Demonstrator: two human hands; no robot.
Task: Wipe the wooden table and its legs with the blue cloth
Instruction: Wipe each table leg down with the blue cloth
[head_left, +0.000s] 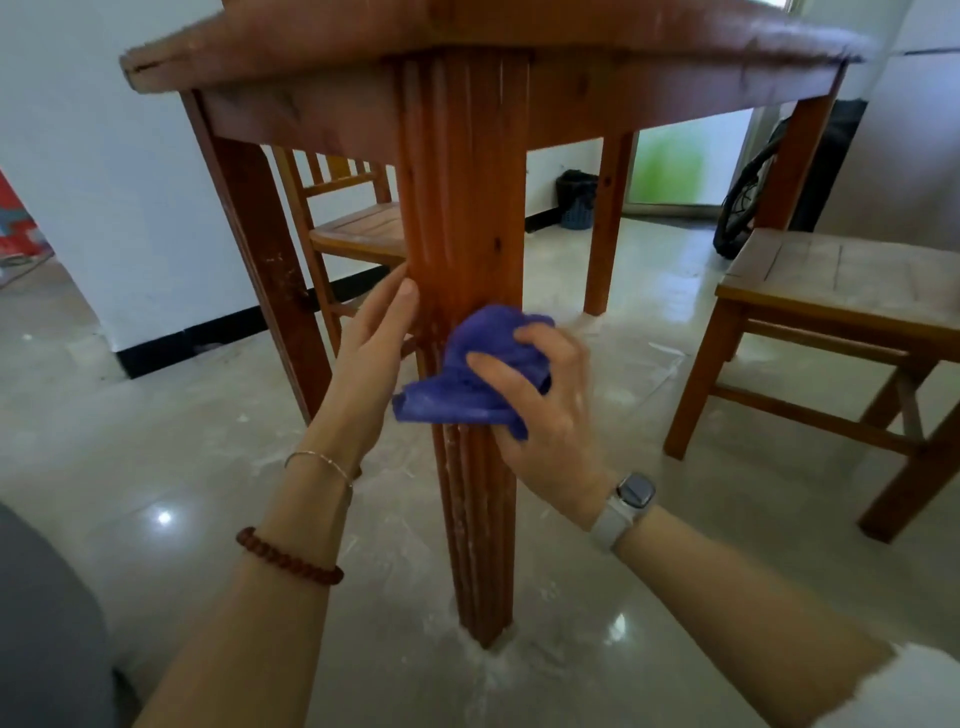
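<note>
- blue cloth (470, 371): crumpled, purplish, pressed on the fluted table leg (464, 218).
- right hand (540, 400) grips it.
- left hand (371, 353), fingers straight, touches the leg.

Wooden table (498, 47) top beyond frame

- I see the wooden table (498, 36) from low down, its nearest grooved leg (462, 208) centred in the head view.
- My right hand (545, 400) grips the bunched blue cloth (467, 374) and presses it against that leg about halfway up.
- My left hand (371, 343) lies flat with straight fingers against the leg's left face, just beside the cloth.
- White dust streaks the leg below the cloth and rings its foot on the tiled floor (208, 467).
- One wooden chair (358, 228) stands behind the table; another (841, 291) stands at right.
</note>
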